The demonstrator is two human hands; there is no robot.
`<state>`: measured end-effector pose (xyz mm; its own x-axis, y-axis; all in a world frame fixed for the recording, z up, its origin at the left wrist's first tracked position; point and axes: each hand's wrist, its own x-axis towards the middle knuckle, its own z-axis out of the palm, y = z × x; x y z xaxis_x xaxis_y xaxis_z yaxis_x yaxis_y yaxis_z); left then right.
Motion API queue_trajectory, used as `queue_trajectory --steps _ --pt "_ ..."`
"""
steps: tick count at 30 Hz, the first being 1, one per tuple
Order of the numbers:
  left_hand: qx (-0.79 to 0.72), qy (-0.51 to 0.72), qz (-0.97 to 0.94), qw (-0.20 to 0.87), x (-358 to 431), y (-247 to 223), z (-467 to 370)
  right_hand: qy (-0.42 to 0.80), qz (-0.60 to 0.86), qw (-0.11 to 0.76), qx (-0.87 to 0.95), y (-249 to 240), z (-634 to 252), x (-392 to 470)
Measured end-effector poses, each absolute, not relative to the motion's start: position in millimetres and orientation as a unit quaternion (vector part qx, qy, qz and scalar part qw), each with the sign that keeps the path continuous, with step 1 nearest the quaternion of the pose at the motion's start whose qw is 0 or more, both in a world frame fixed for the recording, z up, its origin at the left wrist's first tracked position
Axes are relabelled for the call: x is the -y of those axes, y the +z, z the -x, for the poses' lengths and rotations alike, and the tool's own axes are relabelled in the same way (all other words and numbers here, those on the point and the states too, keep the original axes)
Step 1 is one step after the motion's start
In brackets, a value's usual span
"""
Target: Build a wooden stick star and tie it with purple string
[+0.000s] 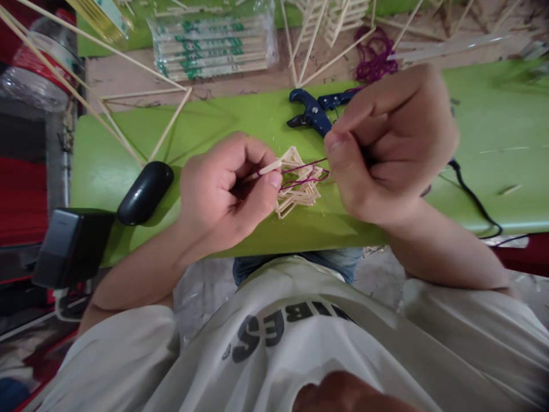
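Note:
Pinched between thumb and fingers of my left hand (pixel 231 191) is a short pale wooden stick (pixel 269 168) with purple thread (pixel 295 184) around it. My right hand (pixel 386 149) is closed, thumb against forefinger, at the other end of the thread, which runs stretched and looped between both hands. Below the thread, a small star-like wooden stick frame (pixel 295 200) rests on the green board; my left fingers partly cover it. Just beyond my right hand lies a blue-handled cutter (pixel 315 111), its handle partly hidden by that hand.
A black oval case (pixel 146 193) and a black box-shaped adapter (pixel 72 246) sit at the left. Plastic-wrapped stick packs (pixel 214 48) lie at the back, with larger stick frames (pixel 171 123) and a purple thread tangle (pixel 375 54) nearby. A black cable (pixel 472 197) crosses the green board's right side.

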<state>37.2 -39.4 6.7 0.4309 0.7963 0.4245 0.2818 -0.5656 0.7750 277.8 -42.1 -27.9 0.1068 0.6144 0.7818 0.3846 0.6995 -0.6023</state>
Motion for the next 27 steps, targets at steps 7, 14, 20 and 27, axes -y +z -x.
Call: queue_trajectory --steps 7,14,20,27 --pt "-0.361 0.392 -0.770 0.352 41.3 15.1 -36.4 0.116 0.433 0.647 0.617 -21.9 -273.8 49.5" --pt "-0.328 0.406 -0.753 0.400 36.9 6.4 -38.0 0.323 0.422 0.580 0.618 -20.1 -265.0 43.3" --pt "-0.326 0.316 -0.787 0.418 31.3 1.4 -33.5 0.405 0.424 0.562 0.584 -10.4 -250.3 35.7" --pt "-0.284 0.301 -0.857 0.308 21.0 -4.6 -38.3 0.335 0.351 0.633 0.603 -14.9 -265.5 53.6"
